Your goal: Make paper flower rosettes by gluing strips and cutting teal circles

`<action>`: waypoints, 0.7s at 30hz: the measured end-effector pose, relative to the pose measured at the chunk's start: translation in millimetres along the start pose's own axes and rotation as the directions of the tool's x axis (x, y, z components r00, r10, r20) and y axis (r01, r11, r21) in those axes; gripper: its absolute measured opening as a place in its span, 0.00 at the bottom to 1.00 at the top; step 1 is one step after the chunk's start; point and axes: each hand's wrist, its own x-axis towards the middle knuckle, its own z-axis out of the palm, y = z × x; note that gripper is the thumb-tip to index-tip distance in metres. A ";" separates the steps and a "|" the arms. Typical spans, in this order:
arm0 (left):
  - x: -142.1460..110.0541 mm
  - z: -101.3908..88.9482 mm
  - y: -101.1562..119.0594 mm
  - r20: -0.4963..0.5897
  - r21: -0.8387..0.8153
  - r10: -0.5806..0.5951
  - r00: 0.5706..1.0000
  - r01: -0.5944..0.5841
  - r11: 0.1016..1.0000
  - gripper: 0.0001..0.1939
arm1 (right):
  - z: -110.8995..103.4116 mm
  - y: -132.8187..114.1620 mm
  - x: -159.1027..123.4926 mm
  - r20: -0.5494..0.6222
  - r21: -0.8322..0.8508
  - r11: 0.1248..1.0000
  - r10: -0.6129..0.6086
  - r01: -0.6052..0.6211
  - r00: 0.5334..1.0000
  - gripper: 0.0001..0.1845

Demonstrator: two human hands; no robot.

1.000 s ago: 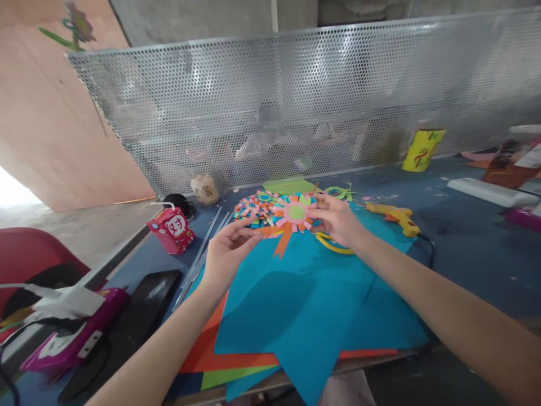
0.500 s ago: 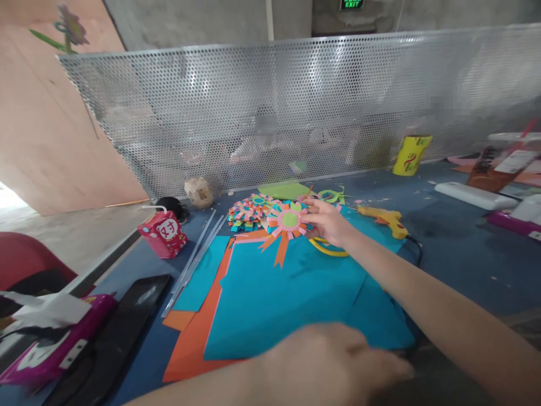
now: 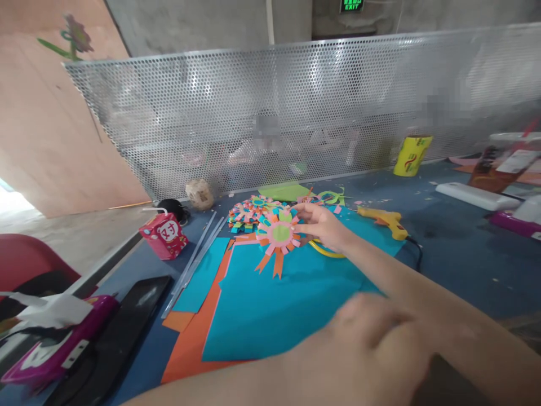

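We have a blue tabletop (image 3: pixel 465 259) dotted with paper scraps (image 3: pixel 358 202). On its left we see a red drink carton (image 3: pixel 164 235), a black phone (image 3: pixel 143 301) and clear glue sticks (image 3: pixel 191 269); centrally, stacked blue and orange paper sheets (image 3: pixel 270 316), fringed paper rosettes (image 3: pixel 244 213) heaped just beyond; rightward, a yellow glue gun (image 3: pixel 386 220), then a yellow container (image 3: pixel 412 157) and a long white bar (image 3: pixel 475 195) farther back.

Left hand (image 3: pixel 380 338) now away from rosette (image 3: pixel 280 232)

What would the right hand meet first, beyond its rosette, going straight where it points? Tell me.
Beyond the paper rosette it holds, the right hand would likely meet the pile of fringed paper flowers first; depth is unclear, so it might pass above them.
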 end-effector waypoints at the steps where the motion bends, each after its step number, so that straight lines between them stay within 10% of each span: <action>1: 6.1 -27.6 6.4 -0.040 0.008 0.019 0.999 -0.018 1.000 0.28 | 0.6 -0.4 -0.5 0.004 -0.006 1.000 -0.002 0.002 1.000 0.23; 5: -1.3 -77.8 2.7 -0.275 0.079 -0.131 0.952 0.158 0.984 0.04 | 1.9 -1.6 -1.9 0.011 -0.020 1.000 -0.020 0.020 1.000 0.23; 10: -26.3 -104.8 -49.9 -0.719 0.147 -0.170 0.674 0.386 0.911 0.30 | 3.7 -1.2 -3.4 0.048 -0.047 0.998 -0.038 0.041 0.998 0.21; 21: -35.6 -111.4 -71.7 -0.583 -0.405 -0.497 0.643 0.301 0.863 0.28 | 11.5 -0.6 -8.0 0.086 -0.074 0.996 -0.048 0.054 0.995 0.19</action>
